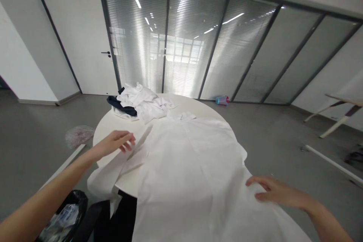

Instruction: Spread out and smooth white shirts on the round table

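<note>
A white shirt (187, 166) lies spread over a round white table, its collar (187, 116) toward the far side and its lower part hanging over the near edge toward me. Over the sleeve on the left is my left hand (117, 143), fingers loosely bent and apart, with nothing visible in them. Beneath it, the sleeve (106, 177) drapes past the table's edge. My right hand (273, 192) is at the shirt's right side, thumb and fingers apart; whether its fingertips touch the cloth is unclear.
A heap of white clothes (144, 102) with a dark navy piece (120, 106) sits at the far left of the table (103, 130). A bag-lined bin (66, 215) stands at lower left. Clear plastic (79, 136) and a blue-pink container (222, 100) lie on the floor.
</note>
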